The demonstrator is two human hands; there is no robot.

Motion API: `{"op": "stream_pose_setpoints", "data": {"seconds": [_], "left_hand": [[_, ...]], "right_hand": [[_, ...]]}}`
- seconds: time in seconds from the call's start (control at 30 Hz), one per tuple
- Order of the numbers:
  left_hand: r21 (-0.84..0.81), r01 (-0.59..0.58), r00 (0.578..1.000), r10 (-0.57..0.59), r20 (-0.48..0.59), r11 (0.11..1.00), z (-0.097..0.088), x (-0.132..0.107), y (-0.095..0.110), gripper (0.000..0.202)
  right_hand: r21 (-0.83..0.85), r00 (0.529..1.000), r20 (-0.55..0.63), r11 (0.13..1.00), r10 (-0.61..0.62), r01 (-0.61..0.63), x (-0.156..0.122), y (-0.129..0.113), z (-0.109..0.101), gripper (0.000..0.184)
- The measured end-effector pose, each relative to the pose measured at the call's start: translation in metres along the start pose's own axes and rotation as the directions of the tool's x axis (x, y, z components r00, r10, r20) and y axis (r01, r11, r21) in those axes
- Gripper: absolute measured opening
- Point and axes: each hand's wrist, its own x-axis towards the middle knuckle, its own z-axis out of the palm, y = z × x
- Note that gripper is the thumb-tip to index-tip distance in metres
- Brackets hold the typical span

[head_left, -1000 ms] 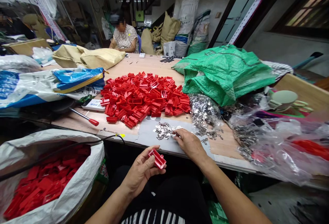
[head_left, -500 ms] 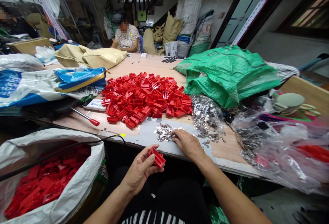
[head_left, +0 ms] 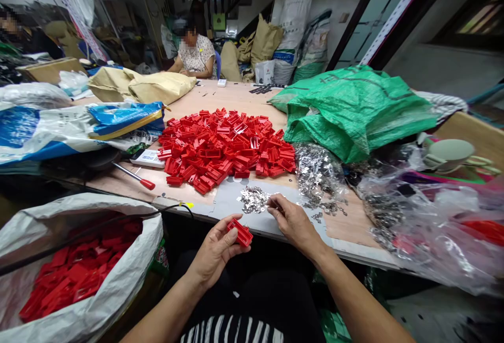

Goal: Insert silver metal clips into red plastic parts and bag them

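In front of the table edge, my left hand (head_left: 219,251) grips a red plastic housing (head_left: 241,232) between thumb and fingers, its hollow side facing up. My right hand (head_left: 293,222) is over the grey mat (head_left: 230,211), just right of a small heap of shiny metal pieces (head_left: 253,199). Its thumb and fingertips are pinched together; whatever they hold is too small to make out. Behind the mat lies a big pile of red plastic housings (head_left: 224,148).
An open white sack (head_left: 129,280) of red housings stands at lower left. A red-handled lever (head_left: 146,184) lies near the table edge. Clear bags of metal parts (head_left: 318,175) and a green sack (head_left: 354,106) flank the right. A co-worker (head_left: 197,54) sits across the table.
My right hand has drawn slightly right, away from the metal heap, with its fingertips still together. The red housing in my left hand has tilted a little. The view has shifted slightly.
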Motion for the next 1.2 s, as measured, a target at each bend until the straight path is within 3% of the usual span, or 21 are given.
{"op": "stream_pose_setpoints", "data": {"seconds": [0.27,0.4,0.6,0.77,0.9,1.07,1.2], "left_hand": [[0.044,-0.070,0.998,0.070,0.001,0.997,0.005,0.003,0.001,0.041],[0.021,-0.069,0.998,0.069,-0.006,0.997,0.006,0.004,0.001,0.045],[-0.006,-0.070,0.998,0.070,-0.006,0.998,0.008,0.003,0.004,0.046],[0.078,-0.101,0.995,0.101,0.004,0.992,0.005,0.004,0.002,0.046],[0.178,-0.122,0.993,0.121,0.016,0.977,0.003,0.006,0.001,0.046],[0.279,-0.188,0.982,0.179,0.057,0.942,-0.002,0.012,-0.003,0.045],[0.509,-0.350,0.932,0.344,0.110,0.786,-0.010,0.023,-0.001,0.044]], "right_hand": [[0.357,0.998,0.043,0.933,0.044,-0.057,-0.025,-0.037,0.011,0.008],[0.440,0.998,0.033,0.897,-0.057,0.037,-0.030,-0.041,0.021,0.008],[0.471,0.980,0.103,0.876,-0.168,0.100,-0.029,-0.035,0.023,0.009],[0.483,0.956,0.173,0.866,-0.236,0.126,-0.029,-0.034,0.019,0.010],[0.465,0.973,0.183,0.885,-0.138,0.038,-0.032,-0.033,0.018,0.007],[0.403,0.993,0.118,0.914,0.009,-0.056,-0.035,-0.024,0.019,0.026],[0.276,0.999,0.037,0.961,0.005,-0.015,-0.034,-0.013,0.024,0.030]]}}
